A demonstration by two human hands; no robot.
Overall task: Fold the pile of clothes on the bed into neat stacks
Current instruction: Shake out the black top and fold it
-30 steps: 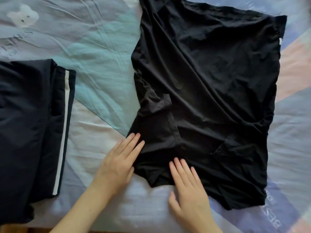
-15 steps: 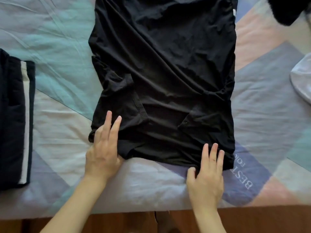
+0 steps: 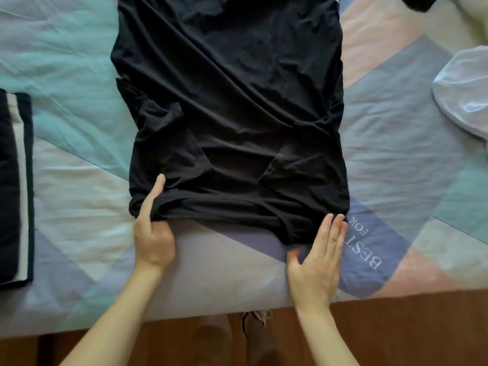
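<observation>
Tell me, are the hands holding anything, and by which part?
The left hand grips the black shirt at its near-left corner; the right hand lies flat at its near-right corner.

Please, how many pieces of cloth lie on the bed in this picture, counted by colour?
Black: 2, the black shirt gripped by the left hand and touched by the right hand, and a black piece at the top edge.
Dark with white stripe: 1, the folded garment.
White: 1, the white cloth.
Total: 4
</observation>
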